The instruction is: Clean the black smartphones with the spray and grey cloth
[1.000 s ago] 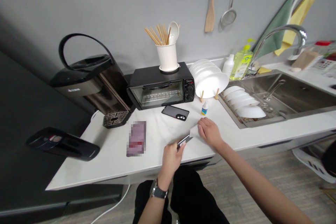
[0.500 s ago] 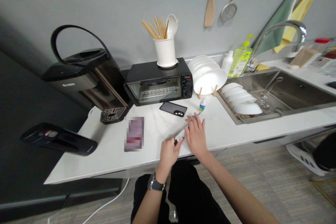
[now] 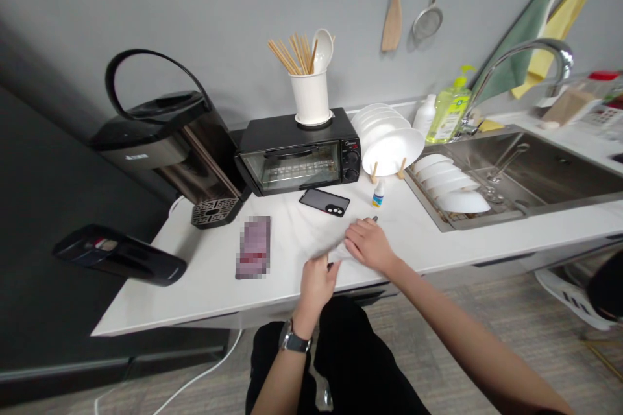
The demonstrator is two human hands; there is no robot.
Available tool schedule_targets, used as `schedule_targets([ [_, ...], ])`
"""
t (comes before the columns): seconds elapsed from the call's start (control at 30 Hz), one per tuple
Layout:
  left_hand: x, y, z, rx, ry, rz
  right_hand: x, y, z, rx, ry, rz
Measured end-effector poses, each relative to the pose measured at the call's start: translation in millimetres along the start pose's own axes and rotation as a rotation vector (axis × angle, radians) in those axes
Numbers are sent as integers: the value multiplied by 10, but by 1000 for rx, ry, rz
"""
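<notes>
Between my hands, above the counter's front part, lies a slim whitish thing (image 3: pixel 339 251); its kind is too blurred and covered to tell. A dark tip (image 3: pixel 374 218) sticks out past my right hand. My left hand (image 3: pixel 316 280), with a watch at the wrist, is closed on the near end. The fingers of my right hand (image 3: pixel 370 244) curl over the far part, knuckles up. Behind the hands, a black-rimmed phone case (image 3: pixel 324 201) with camera holes lies flat. A small bottle (image 3: pixel 378 194) with a blue and yellow label stands just beyond my right hand.
A toaster oven (image 3: pixel 299 159) bears a white pot (image 3: pixel 310 97) of chopsticks. To its left are a water dispenser (image 3: pixel 180 149), a dark flask (image 3: pixel 126 256) and a pixelated flat item (image 3: pixel 254 246). On the right are racked plates (image 3: pixel 394 149) and a sink (image 3: pixel 574 168) with bowls.
My right hand's fingers were stretched over the whitish thing and are now curled on it. The left hand keeps its hold. The whole view has shifted slightly.
</notes>
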State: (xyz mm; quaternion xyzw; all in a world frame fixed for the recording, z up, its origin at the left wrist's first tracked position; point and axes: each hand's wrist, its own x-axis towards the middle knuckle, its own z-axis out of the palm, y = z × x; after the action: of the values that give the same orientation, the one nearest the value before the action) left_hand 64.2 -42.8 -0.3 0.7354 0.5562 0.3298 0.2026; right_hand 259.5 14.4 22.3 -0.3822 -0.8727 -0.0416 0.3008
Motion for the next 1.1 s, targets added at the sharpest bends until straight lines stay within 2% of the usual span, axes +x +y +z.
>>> schedule_targets([
  [0.1, 17, 58, -27, 0, -12, 3, 22, 242, -27, 35, 49, 184],
  [0.17, 18, 72, -30, 5, -12, -8, 18, 273, -5, 32, 112, 307],
  [0.27, 16, 86, -33, 2, -11, -15, -9, 122, 60, 21, 226, 483],
  [0.4, 27, 106, -48, -37, -28, 0, -35, -309, 105, 63, 352, 619],
  [0.5, 27, 67, -29, -29, -14, 1, -44, -673, 113, 106, 281, 553],
  [0.6, -3, -27, 28, -88, 5, 0, -58, -937, 147, 181, 164, 366],
  [0.67, -31, -87, 70, -138, 18, 0, -63, -987, 172, 208, 113, 219],
  [0.77, -55, -124, 99, -155, 19, 0, -42, -829, 168, 178, 41, 14],
  [0.83, -49, -106, 85, -146, 14, -4, -8, -603, 135, 114, -2, -83],
  [0.9, -28, -62, 50, -116, 14, -14, 26, -332, 87, 52, -18, -116],
  [1.0, 11, 26, -8, -41, 17, -27, 37, 51, 10, 24, -20, -78],
  [1.1, 34, 84, -35, 5, 1, -31, -19, 271, -19, 104, 61, 175],
])
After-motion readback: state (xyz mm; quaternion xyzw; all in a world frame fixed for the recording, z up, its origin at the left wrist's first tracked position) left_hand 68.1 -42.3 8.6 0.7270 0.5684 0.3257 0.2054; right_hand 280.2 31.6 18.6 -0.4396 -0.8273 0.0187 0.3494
